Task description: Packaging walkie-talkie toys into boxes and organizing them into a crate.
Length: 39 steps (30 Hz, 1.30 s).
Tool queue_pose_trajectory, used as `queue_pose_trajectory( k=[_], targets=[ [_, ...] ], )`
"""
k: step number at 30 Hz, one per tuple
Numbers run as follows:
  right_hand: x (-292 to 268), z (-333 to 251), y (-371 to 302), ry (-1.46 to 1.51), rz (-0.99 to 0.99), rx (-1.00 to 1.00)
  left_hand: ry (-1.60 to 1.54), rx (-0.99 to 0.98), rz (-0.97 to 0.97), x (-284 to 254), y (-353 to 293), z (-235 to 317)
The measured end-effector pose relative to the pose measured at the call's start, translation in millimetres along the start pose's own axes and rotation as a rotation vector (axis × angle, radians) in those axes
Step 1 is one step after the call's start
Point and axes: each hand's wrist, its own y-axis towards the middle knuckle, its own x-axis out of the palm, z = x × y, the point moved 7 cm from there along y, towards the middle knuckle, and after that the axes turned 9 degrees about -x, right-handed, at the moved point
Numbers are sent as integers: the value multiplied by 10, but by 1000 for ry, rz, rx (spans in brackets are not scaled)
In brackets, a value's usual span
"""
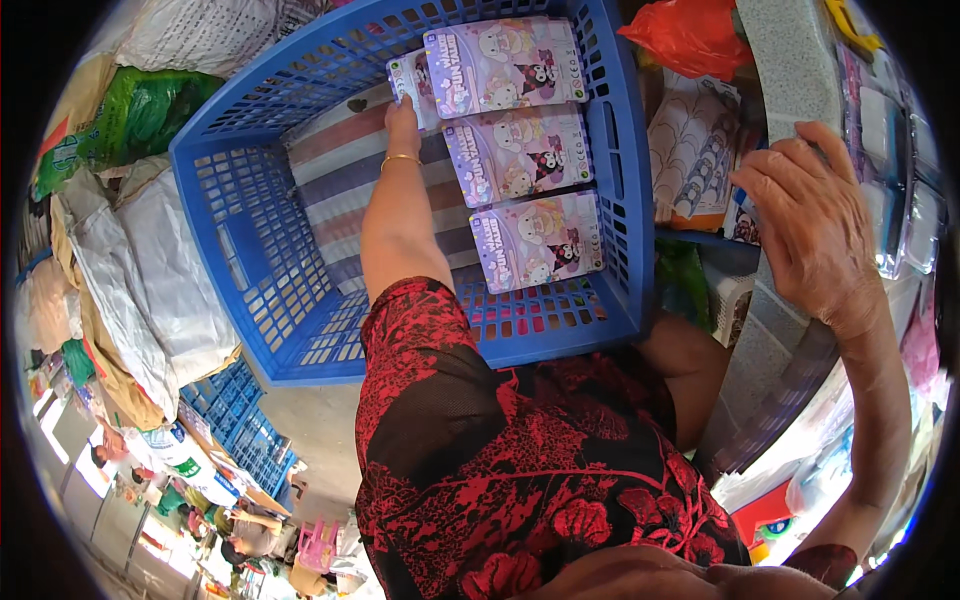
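My left hand [401, 122] reaches deep into a blue plastic basket [625, 180], its thumb over the near end of a small purple cartoon-printed box [411, 85]. The other fingers are hidden beneath or behind the box. That box sits beside the farthest of three flat purple boxes [505, 65], which lie in a column along the basket's right side; the middle box [520, 153] and the nearest box [540, 240] show the same print. My right hand [810, 215] is raised outside the basket, to its right, with bent, parted fingers and nothing visible in them.
Striped cloth or sheeting [345, 180] lines the basket floor. A tiled ledge [790, 60] and plastic-wrapped packs [885, 150] stand at right, with a red plastic bag [690, 38] near them. White sacks [165, 270] crowd the left. Further off are blue crates [240, 420] and several people.
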Motion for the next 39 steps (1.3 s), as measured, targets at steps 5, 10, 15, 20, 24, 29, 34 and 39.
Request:
queue_pose_trajectory(
  k=[5,10,15,20,24,29,34,39],
  targets=[
    [1,4,-6,20,-69,24,-99,60,6,65,-4,17],
    [60,30,-36,-1,-69,28,-198,-7,-122,156,-74,66],
    [12,-36,-16,-26,-6,2,-284,-7,-50,-20,124,-101],
    [-62,-39,37,35,17,-1,-354,27,-61,224,376,-296],
    [-87,-40,48,40,9,-14,-842,-162,-352,560,374,-424],
    [-62,-35,66,48,17,-15,-646,-28,-72,343,274,-380],
    [-51,-23,27,46,15,-11,-593,236,-255,339,-14,295],
    [-7,24,-10,34,-42,27,79,464,84,509,-473,614]
  ],
)
